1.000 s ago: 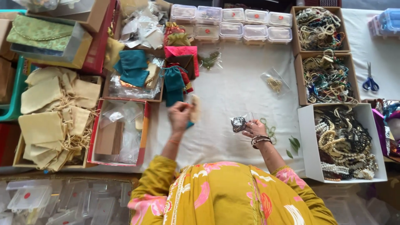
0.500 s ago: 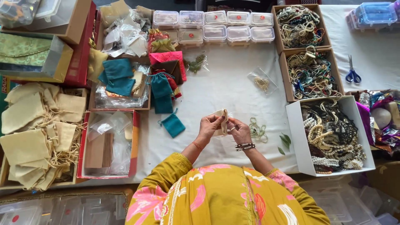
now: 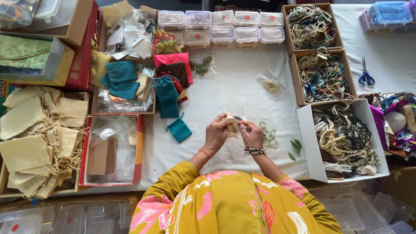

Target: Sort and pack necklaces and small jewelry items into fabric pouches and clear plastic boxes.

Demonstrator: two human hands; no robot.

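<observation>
White cloth is spread over the long work table (image 3: pixel 234 82), which is crowded at its edges. Cream drawstring pouches (image 3: pixel 34 138) are heaped at the far left, and three open cardboard boxes of beaded necklaces (image 3: pixel 342 138) are lined up at the right, with blue-handled scissors (image 3: pixel 366 77) lying beyond them. Clear plastic lidded containers (image 3: pixel 221 27) are ranged along the far edge. A small teal fabric pouch (image 3: pixel 179 129) is left flat on the cloth, just beside the hands. A small cream fabric pouch (image 3: pixel 234 126) is held up at the middle of the table: it is pinched by the closed fingers of the left hand (image 3: pixel 217 133), while its mouth is gripped by the right hand (image 3: pixel 252 134).
</observation>
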